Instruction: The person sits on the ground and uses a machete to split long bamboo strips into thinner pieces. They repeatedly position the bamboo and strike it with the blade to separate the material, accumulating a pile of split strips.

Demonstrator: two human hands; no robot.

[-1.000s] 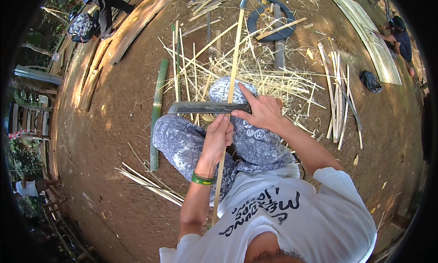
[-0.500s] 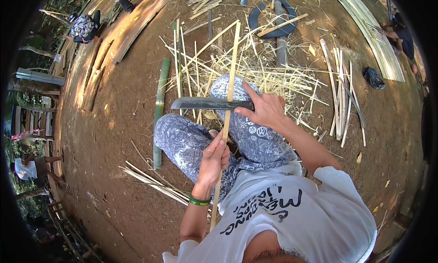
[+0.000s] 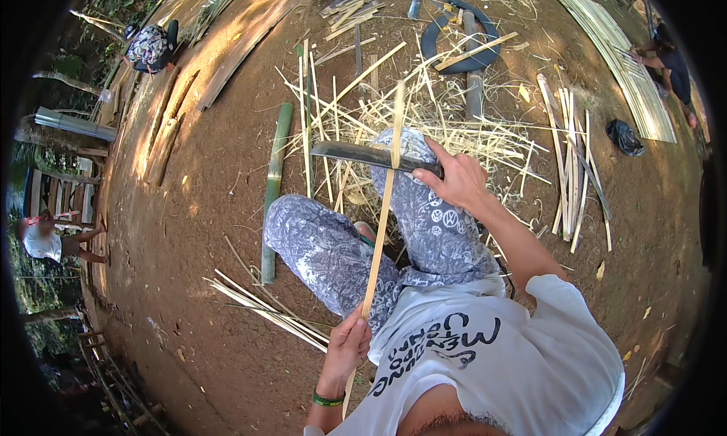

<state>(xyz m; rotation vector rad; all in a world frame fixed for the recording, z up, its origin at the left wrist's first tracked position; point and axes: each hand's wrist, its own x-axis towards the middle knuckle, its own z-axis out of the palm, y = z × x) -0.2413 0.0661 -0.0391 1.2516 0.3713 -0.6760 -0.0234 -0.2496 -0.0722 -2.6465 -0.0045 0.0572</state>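
My left hand (image 3: 351, 341) is closed around the lower part of a long, pale bamboo strip (image 3: 382, 235), close to my shirt. The strip runs up between my knees and crosses the dark blade of a machete (image 3: 354, 153) at my right knee. My right hand (image 3: 460, 180) is closed on the machete's handle end, pressed near that knee, with the blade pointing left. Fingers cover most of the handle. Beyond the knees lies a heap of thin bamboo strips and shavings (image 3: 477, 137).
A green bamboo pole (image 3: 276, 194) lies left of my knees, with more split strips (image 3: 261, 307) nearer me. To the right are a strip bundle (image 3: 572, 160) and a black plastic bag (image 3: 624, 138). A black ring (image 3: 430, 42) and a saw (image 3: 414, 2) lie far ahead. Other people are at the sides.
My left hand has drawn back toward my body, and the bamboo strip has slid down past the blade with it. The machete stays at the right knee, its blade tilted slightly more.
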